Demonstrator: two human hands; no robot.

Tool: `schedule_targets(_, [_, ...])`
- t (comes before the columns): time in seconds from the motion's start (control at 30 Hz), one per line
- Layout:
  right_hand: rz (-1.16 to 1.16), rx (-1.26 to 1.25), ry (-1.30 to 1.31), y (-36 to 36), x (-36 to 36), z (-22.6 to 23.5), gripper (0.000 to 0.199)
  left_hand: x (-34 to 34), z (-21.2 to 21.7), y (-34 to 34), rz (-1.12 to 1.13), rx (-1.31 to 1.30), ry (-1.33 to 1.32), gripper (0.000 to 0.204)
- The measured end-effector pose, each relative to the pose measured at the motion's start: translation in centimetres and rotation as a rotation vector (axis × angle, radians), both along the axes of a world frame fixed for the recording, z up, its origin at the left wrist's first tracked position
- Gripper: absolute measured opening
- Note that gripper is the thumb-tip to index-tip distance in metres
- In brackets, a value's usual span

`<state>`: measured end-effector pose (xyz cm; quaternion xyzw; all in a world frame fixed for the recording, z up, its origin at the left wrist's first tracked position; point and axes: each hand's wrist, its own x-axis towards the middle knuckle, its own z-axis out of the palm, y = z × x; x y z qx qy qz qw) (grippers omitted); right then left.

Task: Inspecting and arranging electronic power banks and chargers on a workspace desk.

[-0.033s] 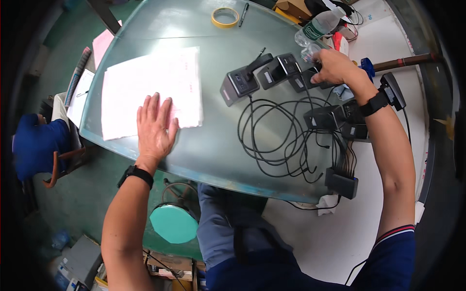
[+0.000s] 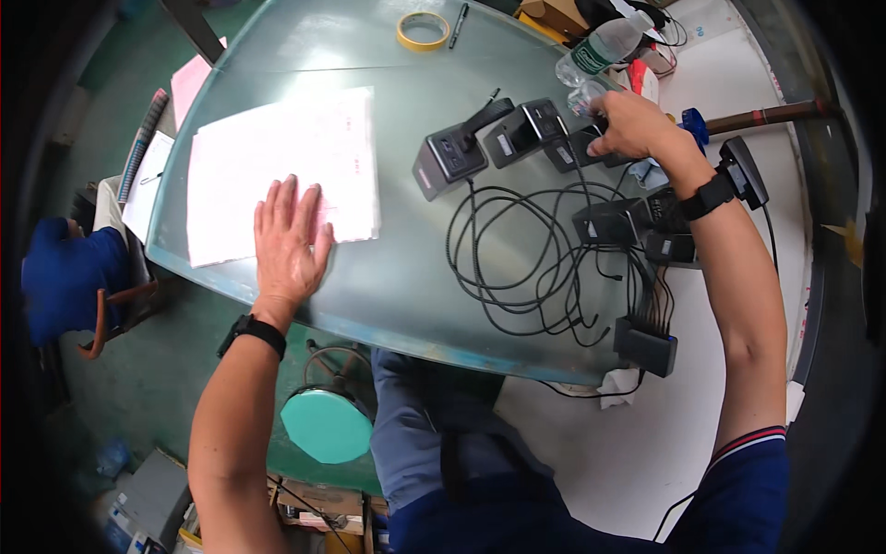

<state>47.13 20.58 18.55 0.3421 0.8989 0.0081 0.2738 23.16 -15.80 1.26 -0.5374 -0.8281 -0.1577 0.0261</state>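
Note:
My left hand [image 2: 288, 242] lies flat, fingers stretched, on a stack of white and pinkish paper sheets [image 2: 226, 180] at the left of the table. My right hand [image 2: 637, 126] is at the far right with curled fingers, over a black box-shaped device [image 2: 567, 152] and beside a small clear plastic piece [image 2: 585, 96]. What lies between its fingers is hidden. Left of it stand a black device [image 2: 521, 134] and another with an upright black part [image 2: 450, 162]. Coiled black cables [image 2: 480, 286] lie in front of them.
More black devices [image 2: 607, 223] stand near my right forearm, with a cabled black box [image 2: 646, 345] at the table's front edge. A clear bottle [image 2: 602, 51], yellow tape roll [image 2: 423, 31] and pen [image 2: 458, 26] lie farther back. A turquoise stool [image 2: 326, 427] stands below; a person [image 2: 76, 277] sits left.
The whole view has shifted very slightly, so the table and things on it sit a little farther left. Both hands keep their places.

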Motion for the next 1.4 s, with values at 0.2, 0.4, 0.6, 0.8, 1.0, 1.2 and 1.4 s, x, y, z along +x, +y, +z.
schedule_targets(0.2, [0.052, 0.070, 0.162, -0.3, 1.2, 0.2, 0.052, 0.1, -0.2, 0.3, -0.002, -0.008, 0.008, 0.052])
schedule_targets(0.4, [0.160, 0.089, 0.614, -4.0, 4.7, 3.4, 0.030, 0.0, -0.6, -0.1, 0.007, -0.002, 0.006, 0.051])
schedule_targets(0.6, [0.062, 0.010, 0.569, -9.1, 10.8, 4.5, 0.021, 0.2, 0.0, 0.3, 0.007, -0.007, -0.011, 0.051])
schedule_targets(0.8, [-0.314, 0.059, 0.459, -10.8, 14.9, 2.9, 0.023, 0.0, 0.0, 0.0, 0.008, -0.005, -0.011, 0.051])
schedule_targets(1.0, [-0.466, 0.126, 0.796, -10.3, 18.1, -2.9, 0.063, 0.3, 0.1, 0.3, 0.000, -0.010, -0.011, 0.052])
schedule_targets(1.2, [-0.685, -0.245, 1.072, -10.3, 17.5, -6.0, 0.052, 0.3, 0.3, 0.1, 0.007, -0.019, -0.006, 0.052])
schedule_targets(1.4, [-0.895, -0.229, 1.115, -11.3, 16.2, -6.7, 0.032, 0.2, 0.3, 0.1, 0.024, -0.029, 0.002, 0.052])
